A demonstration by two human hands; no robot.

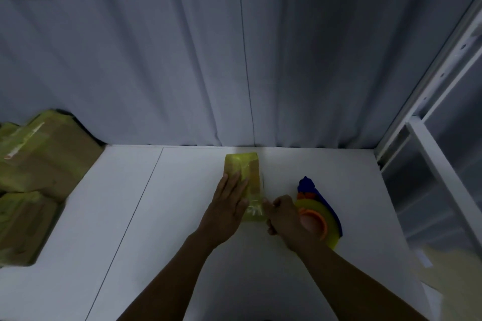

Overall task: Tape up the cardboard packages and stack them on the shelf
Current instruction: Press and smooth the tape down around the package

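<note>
Tape of a yellowish tint covers the small cardboard package (pixel 242 164), which lies flat on the white table (pixel 156 216), about mid-width and nearer the far edge than the person. Its long side runs away from the person, and its far end sits close to the foot of the grey curtain (pixel 234 60) hanging behind the table. The left hand (pixel 229 206) rests on the package's left half with its palm down and its fingers straight and together, pressing the package to the tabletop. The right hand (pixel 284 219) is just beside the package's near right corner, its fingers curled round a tape dispenser (pixel 309 186) with a blue body. The dispenser carries a yellowish tape roll (pixel 314 204) on an orange core (pixel 322 224). The knuckles of this hand touch or nearly touch the glossy, taped near end of the package; I cannot tell whether a strip of tape runs from the roll to the package. At the left edge of the table, well apart from the hands, stands a pile of taped packages (pixel 44 153), brown cardboard with the same yellowish tape, some lying on others. A white shelf frame (pixel 430 164) stands to the right of the table. A pale beige shape (pixel 448 268) at the lower right is too blurred to identify.
</note>
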